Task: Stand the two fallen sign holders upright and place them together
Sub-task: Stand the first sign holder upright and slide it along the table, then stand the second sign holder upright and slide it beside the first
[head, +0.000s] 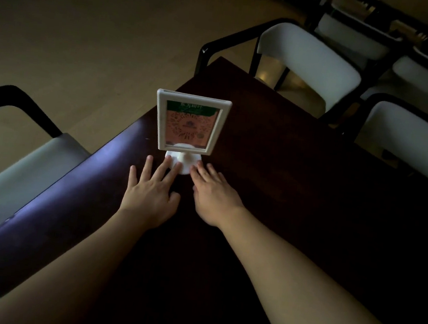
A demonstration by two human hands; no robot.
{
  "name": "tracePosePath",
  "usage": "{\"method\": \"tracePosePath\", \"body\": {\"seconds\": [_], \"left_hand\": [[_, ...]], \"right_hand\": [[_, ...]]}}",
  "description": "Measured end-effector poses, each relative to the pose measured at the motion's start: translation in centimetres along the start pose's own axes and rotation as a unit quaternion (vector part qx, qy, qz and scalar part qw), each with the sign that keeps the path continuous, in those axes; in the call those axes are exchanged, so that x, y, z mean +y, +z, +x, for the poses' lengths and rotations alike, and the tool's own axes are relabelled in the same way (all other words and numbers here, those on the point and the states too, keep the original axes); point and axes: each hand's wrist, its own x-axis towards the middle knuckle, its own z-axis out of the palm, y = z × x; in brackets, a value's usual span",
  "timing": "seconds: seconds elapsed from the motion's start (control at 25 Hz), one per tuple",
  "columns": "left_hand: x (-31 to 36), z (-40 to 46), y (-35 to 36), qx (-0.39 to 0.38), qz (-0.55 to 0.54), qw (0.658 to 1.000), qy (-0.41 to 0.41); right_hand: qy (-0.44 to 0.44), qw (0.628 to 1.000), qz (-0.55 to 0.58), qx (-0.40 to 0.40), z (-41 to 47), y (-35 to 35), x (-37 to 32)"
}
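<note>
One white sign holder stands upright on the dark wooden table, near its left edge. It has a rectangular frame with a green and orange card and a round white base. A second holder may stand directly behind it, but I cannot tell. My left hand lies flat with fingers spread, fingertips touching the base's left side. My right hand lies flat too, fingertips at the base's right side. Neither hand grips anything.
Chairs with white seats and black frames surround the table: one at the left, one beyond the far end, two on the right. The pale floor lies to the left. The room is dim.
</note>
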Motion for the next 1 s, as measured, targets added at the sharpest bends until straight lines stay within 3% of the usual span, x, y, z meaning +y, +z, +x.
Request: {"method": "tracePosePath", "body": {"seconds": [0.24, 0.52, 1.0], "left_hand": [[-0.8, -0.3, 0.3, 0.017, 0.002, 1.0, 0.007], [1.1, -2.2, -0.8, 0.055, -0.004, 0.997, 0.049], [16.0, -5.5, 0.6, 0.035, -0.029, 0.981, 0.191]], "right_hand": [[0.011, 1.0, 0.003, -0.023, -0.2, -0.4, -0.7], [0.043, 0.997, 0.065, 0.025, -6.0, -0.4, 1.0], [0.165, 0.978, 0.078, 0.104, -24.6, 0.6, 13.8]]}}
